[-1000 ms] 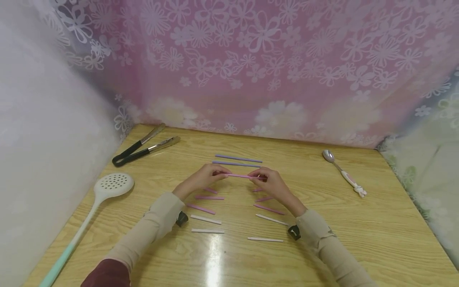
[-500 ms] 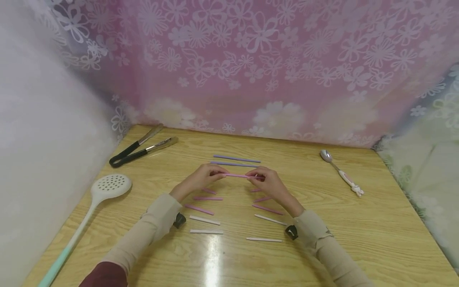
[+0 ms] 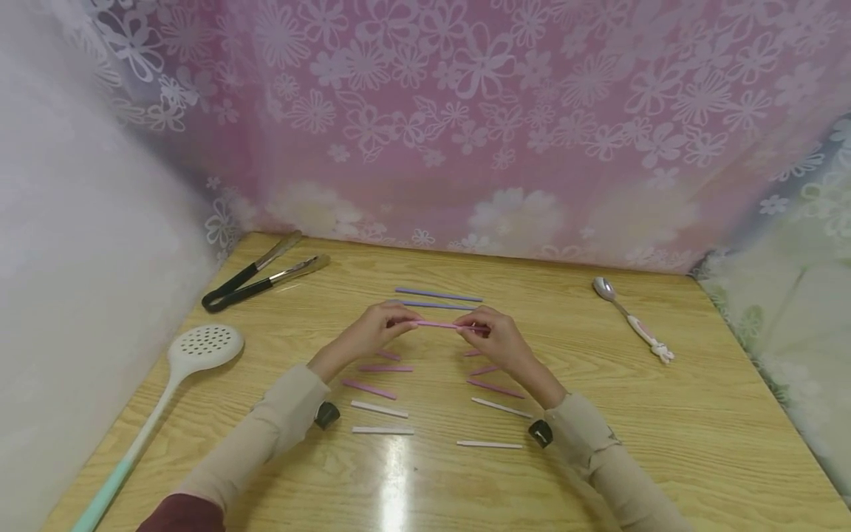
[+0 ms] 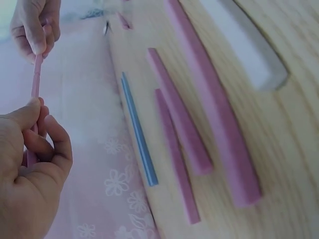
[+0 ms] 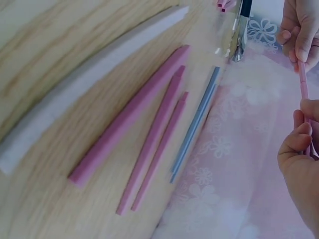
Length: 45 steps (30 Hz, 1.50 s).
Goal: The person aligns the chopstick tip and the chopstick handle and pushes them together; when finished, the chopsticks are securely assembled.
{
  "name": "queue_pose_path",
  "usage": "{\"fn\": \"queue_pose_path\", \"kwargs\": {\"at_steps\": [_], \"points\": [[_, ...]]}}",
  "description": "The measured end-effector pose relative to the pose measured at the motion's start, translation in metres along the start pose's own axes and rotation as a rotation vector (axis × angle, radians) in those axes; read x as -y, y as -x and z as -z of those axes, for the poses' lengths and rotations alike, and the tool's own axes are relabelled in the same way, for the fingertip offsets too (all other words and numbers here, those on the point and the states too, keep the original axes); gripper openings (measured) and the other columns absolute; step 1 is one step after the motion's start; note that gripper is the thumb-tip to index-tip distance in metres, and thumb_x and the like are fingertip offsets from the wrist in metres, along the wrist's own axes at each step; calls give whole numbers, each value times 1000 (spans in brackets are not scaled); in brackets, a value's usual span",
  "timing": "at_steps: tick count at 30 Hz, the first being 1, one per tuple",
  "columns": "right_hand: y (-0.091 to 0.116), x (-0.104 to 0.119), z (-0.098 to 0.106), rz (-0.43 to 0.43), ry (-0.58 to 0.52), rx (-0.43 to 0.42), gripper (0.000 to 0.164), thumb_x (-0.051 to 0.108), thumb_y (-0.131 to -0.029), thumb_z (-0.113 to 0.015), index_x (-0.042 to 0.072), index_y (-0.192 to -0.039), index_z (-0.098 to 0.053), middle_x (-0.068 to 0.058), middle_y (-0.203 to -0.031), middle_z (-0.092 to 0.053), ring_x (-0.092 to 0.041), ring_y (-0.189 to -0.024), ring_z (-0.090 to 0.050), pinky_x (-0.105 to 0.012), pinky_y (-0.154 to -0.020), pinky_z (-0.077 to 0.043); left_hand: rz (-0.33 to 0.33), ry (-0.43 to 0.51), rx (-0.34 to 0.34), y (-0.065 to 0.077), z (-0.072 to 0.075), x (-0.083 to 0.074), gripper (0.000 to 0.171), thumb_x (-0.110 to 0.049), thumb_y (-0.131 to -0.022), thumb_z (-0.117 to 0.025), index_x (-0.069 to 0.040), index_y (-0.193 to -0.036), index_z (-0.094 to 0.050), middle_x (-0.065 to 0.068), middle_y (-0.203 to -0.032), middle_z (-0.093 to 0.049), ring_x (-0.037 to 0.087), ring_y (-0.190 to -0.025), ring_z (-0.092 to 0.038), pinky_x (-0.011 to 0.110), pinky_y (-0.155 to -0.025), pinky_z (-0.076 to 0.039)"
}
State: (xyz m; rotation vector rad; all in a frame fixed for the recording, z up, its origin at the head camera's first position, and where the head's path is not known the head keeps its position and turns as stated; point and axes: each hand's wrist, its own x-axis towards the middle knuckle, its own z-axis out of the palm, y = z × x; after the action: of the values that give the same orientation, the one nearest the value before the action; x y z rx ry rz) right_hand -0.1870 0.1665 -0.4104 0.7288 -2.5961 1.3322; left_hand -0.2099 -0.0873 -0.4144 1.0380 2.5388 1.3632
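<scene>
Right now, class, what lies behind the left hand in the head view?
One end of a pink stick shows on the table past the left hand; its other end is covered. Anything else hidden there cannot be told.

On the wood-grain table point(image 3: 705, 421) lie tongs point(image 3: 253, 289) at upper left, a skimmer point(image 3: 185, 363) at left, a spoon point(image 3: 640, 329) at right, two blue sticks point(image 3: 439, 294) near the centre, four white sticks point(image 3: 382, 430) lower down, and between them pink sticks point(image 3: 385, 368), seemingly three a side, some partly hidden.

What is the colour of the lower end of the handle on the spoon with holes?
Mint green; this handle end shows best in the head view.
</scene>
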Motion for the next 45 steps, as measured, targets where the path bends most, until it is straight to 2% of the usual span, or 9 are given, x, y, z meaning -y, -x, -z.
{"fn": "queue_pose_path", "kwargs": {"at_steps": [9,17,22,30,35,37,39,42,45], "points": [[3,8,2,97,24,-47,8,-2,-83,-70,0,-91,-72,-6,-81,-62,-6,-61,-43,-19,-51,-40,-41,-17,-34,3,1,-8,23,-9,-95,-57,2,-113,-66,8,-93,-62,10,-68,-43,18,-59,-40],[3,9,2,210,19,-89,9,-4,-82,-70,-2,-90,-71,-4,-76,-58,-4,-61,-40,-18,-50,-38,-90,-6,-77,3,2,-14,21,-6,-94,-58,3,-110,-67,8,-92,-62,7,-66,-42,19,-57,-39],[3,11,1,237,26,-87,9,-5,-82,-70,-2,-91,-71,-4,-76,-57,-2,-61,-39,-18,-49,-37,-102,-19,-95,5,0,-14,20,-5,-93,-59,5,-108,-67,8,-92,-62,6,-65,-42,18,-56,-41],[2,5,1,220,44,-57,9,-3,-82,-70,-3,-91,-70,-4,-76,-57,-2,-59,-38,-18,-49,-36,-72,-29,-59,3,-1,-10,23,-9,-94,-58,5,-110,-66,11,-95,-63,6,-68,-43,18,-60,-43],[-4,-6,3,197,65,4,13,-6,-85,-65,-1,-96,-70,-7,-85,-61,-6,-63,-45,-20,-54,-43,-33,-24,-10,-5,-1,-2,25,-11,-95,-57,3,-114,-65,11,-87,-60,11,-66,-44,21,-58,-42],[-6,-10,5,156,58,29,18,-8,-85,-62,-1,-99,-70,-9,-90,-62,-10,-69,-51,-22,-60,-49,-7,-23,13,-8,-1,2,26,-12,-95,-57,2,-116,-64,11,-95,-63,15,-74,-53,23,-67,-50],[-7,-13,6,117,52,46,22,-10,-84,-59,-1,-101,-70,-10,-94,-62,-15,-75,-56,-25,-66,-53,26,-12,35,-10,0,8,28,-12,-96,-56,1,-120,-62,13,-108,-65,22,-89,-61,30,-78,-54],[-10,-19,7,57,55,60,22,-9,-85,-59,-1,-102,-70,-10,-96,-63,-20,-80,-60,-28,-72,-55,83,1,63,-13,2,14,31,-12,-97,-54,2,-124,-59,17,-123,-61,29,-109,-59,38,-92,-50],[-12,-27,8,-3,71,71,19,-6,-86,-62,0,-102,-70,-10,-95,-64,-21,-81,-60,-28,-71,-55,159,0,88,-13,5,20,31,-14,-98,-54,-1,-125,-59,16,-124,-61,29,-108,-59,37,-90,-51]]}}
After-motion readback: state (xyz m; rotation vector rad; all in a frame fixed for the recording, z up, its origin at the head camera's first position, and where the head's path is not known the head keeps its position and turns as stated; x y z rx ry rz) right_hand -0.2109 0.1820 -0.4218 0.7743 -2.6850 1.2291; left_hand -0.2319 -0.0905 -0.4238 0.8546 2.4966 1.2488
